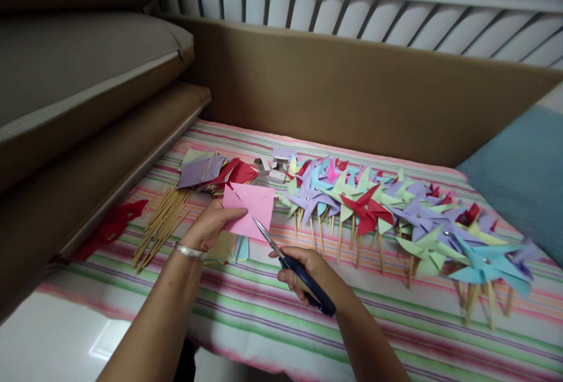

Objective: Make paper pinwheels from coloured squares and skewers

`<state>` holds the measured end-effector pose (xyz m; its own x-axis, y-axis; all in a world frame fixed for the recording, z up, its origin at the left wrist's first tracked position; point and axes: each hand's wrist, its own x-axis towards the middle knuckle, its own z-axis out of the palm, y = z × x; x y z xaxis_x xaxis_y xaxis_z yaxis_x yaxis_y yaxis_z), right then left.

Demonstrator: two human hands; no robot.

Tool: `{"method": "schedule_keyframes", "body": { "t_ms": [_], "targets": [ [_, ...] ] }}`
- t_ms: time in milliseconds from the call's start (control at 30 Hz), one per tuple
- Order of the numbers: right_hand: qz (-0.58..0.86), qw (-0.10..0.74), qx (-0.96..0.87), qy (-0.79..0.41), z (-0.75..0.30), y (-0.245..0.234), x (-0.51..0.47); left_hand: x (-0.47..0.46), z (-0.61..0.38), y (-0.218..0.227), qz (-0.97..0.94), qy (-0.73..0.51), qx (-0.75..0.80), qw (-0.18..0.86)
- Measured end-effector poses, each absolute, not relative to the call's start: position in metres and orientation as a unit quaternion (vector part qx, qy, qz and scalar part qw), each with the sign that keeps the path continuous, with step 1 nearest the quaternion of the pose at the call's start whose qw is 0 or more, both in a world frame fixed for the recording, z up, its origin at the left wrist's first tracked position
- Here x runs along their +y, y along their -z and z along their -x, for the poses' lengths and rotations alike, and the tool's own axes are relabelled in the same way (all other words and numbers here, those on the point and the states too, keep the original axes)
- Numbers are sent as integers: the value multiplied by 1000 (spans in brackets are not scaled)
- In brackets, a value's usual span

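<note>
A square of pink paper [250, 209] is pinched between the thumb and fingers of my left hand [213, 222], which wears a bracelet at the wrist. Slits run in from some of the paper's corners. My right hand [310, 273] grips dark blue-handled scissors [303, 282], their blades pointing up and left at the paper's lower edge. Whether the blades are parted is hard to tell. Under the left hand lie pale yellow and blue paper sheets [226, 247], partly hidden.
Finished paper pinwheels [367, 209] on sticks crowd the right side. Wooden sticks [162, 223], stacked coloured paper [202, 171] and small boxes [275, 168] lie on the striped cloth [264, 311]. A red mask-like piece [114, 223] is at left, beside stacked cushions [109, 153].
</note>
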<state>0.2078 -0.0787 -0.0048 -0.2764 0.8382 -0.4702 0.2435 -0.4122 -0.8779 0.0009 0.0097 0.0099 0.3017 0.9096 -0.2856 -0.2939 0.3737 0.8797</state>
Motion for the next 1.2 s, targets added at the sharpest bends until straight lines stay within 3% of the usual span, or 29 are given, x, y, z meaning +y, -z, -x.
{"method": "schedule_keyframes", "body": {
  "t_ms": [367,667,733,900,967,1067,1200],
  "targets": [
    [552,217,-496,-634,-207,-6,-76,10,-1,-10,-364,-422,418,717],
    [544,202,-592,-559,-223,-10,-80,12,5,-12,-365,-419,441,705],
    [539,232,-601,-542,-232,-15,-81,12,6,-11,-367,-415,445,704],
    [501,445,-571,-474,-241,-18,-77,8,-2,-8,-416,-358,437,713],
    [502,492,-547,-455,-241,-14,-74,5,-8,-7,-436,-329,424,722],
    [525,502,-514,-456,-238,-7,-69,-2,-22,-6,-468,-268,383,750],
    [560,441,-519,-472,-232,-4,-68,-13,-41,-6,-526,-178,330,764]
  ]
}}
